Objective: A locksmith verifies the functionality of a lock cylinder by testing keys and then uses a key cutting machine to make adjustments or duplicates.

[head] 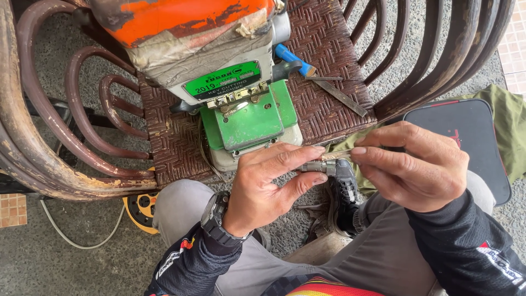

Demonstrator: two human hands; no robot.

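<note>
Both hands [268, 183] [413, 164] pinch one small metal cylinder [320, 166] — fingertips closed.

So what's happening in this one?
A seated person holds a small metal cylinder in the left hand and a flat key-like metal piece in the right hand, its tip meeting the cylinder. In front, a green machine sits on a woven chair, with a file beside it.

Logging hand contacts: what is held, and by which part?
A small silver metal cylinder, pinched at its left end by the left hand; the right hand grips the thin metal piece at its right end.
</note>
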